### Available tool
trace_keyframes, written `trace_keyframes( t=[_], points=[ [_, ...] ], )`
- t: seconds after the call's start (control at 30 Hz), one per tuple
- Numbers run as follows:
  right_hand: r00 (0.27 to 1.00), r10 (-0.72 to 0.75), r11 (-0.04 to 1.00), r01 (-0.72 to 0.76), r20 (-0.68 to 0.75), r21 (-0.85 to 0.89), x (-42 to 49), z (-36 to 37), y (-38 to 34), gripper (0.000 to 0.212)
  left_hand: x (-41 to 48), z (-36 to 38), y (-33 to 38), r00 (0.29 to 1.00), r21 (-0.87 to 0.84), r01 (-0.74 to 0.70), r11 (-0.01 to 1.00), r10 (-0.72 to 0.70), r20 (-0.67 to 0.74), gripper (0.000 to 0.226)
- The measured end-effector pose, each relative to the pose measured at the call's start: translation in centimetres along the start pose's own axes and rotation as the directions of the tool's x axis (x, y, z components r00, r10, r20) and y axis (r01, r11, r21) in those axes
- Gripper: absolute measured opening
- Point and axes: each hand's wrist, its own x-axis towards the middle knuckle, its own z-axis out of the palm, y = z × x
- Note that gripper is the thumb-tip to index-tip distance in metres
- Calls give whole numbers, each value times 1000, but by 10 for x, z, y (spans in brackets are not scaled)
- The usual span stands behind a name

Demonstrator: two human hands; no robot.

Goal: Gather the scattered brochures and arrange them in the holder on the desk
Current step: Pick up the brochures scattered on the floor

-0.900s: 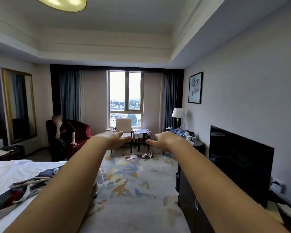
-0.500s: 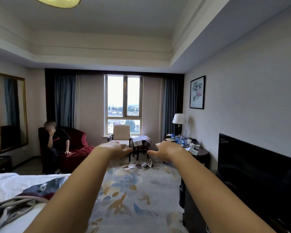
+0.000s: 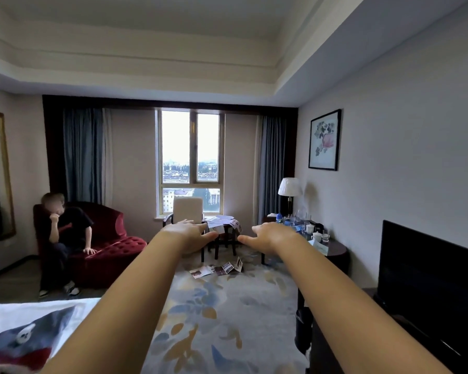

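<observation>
Both left hand (image 3: 189, 233) and right hand (image 3: 268, 236) are held out, grip wide and empty; mid-frame brochures (image 3: 218, 269) seemingly must be reached first.

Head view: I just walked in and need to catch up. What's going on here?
A person stretches both arms forward, left hand and right hand holding nothing. Brochures lie scattered on the carpet ahead, near a small table with more papers on it. None is picked up yet. Someone else sits in a red armchair at left.
</observation>
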Motion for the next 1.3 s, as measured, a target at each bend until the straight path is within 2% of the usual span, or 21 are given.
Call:
trace_keyframes(
  t=[0.2,0.4,0.7,0.93,1.07,1.3],
  points=[
    [999,-42,998,41,-16,-39,146,33,24,73,144,27,-21,1000,-11,8,1000,-9,-19,66],
    [998,-62,993,59,-20,-102,308,54,44,73,301,38,-39,995,-12,93,996,-94,-28,70],
    [996,-85,996,83,-40,-42,522,68,60,70,507,45,-73,996,-9,82,997,-83,-27,70],
    [997,-74,997,73,-34,-28,704,88,59,64,686,56,-130,997,21,63,998,-62,-39,70],
    [998,-42,999,42,-45,-14,816,87,53,74,797,49,-169,997,31,40,999,-38,-61,71],
    [998,-46,999,46,-54,2,1002,96,51,74,976,49,-227,996,35,49,998,-46,-74,71]
  ],
)
